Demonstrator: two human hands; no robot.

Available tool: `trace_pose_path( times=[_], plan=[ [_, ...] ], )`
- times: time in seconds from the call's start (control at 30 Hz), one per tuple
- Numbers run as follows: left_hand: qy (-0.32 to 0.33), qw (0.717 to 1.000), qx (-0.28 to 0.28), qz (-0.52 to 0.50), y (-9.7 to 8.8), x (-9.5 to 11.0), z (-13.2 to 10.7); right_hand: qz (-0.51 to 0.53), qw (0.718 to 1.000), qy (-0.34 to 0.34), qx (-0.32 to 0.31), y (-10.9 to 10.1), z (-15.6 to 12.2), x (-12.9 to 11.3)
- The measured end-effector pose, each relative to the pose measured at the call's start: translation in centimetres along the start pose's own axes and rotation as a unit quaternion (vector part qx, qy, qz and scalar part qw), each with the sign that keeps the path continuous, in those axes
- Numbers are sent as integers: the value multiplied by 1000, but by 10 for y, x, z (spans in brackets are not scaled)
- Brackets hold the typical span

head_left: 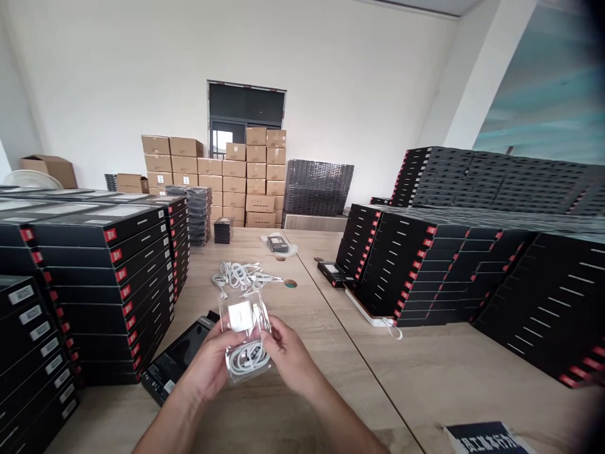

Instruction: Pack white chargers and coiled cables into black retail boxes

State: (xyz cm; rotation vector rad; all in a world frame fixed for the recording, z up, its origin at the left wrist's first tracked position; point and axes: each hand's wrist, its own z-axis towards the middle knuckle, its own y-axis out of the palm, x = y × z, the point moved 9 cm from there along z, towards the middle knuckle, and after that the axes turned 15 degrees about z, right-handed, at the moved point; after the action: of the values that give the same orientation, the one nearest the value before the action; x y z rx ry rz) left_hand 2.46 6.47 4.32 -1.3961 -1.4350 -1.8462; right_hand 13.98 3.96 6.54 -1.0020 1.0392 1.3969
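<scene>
Bare forearms (pixel 165 419) lead to my left hand (pixel 212 359) and right hand (pixel 286 353), both part-curled, pinching opposite sides of a shiny, clear plastic pack (pixel 246 340) between them; inside sit a squarish white block (pixel 241 316) and a coiled white cable (pixel 250 358). Beyond my hands, tangled white cables (pixel 239 275) lie on the wood-grained bench (pixel 326 347).

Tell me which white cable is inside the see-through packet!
The coiled cable between the left hand and the right hand, in the clear packet; the other cables lie loosely heaped on the table, farther away.
</scene>
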Motion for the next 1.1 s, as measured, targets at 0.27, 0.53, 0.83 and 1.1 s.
trace_pose_path(
  times=[0.27, 0.53, 0.83, 1.1],
  plan=[
    [-57, 997, -34, 50, 11, -4, -8, 195, 976, 64, 72, -38, 6, 19],
    [-66, 983, -90, 145, 19, -20, -9, 215, 975, 59, 24, -32, 5, 6],
    [72, 678, 223, 697, -74, 45, 6, 198, 972, 53, 113, -57, 8, 19],
    [-49, 552, 134, 822, -92, 21, 6, 238, 954, 45, 176, -71, 8, 23]
  ],
)
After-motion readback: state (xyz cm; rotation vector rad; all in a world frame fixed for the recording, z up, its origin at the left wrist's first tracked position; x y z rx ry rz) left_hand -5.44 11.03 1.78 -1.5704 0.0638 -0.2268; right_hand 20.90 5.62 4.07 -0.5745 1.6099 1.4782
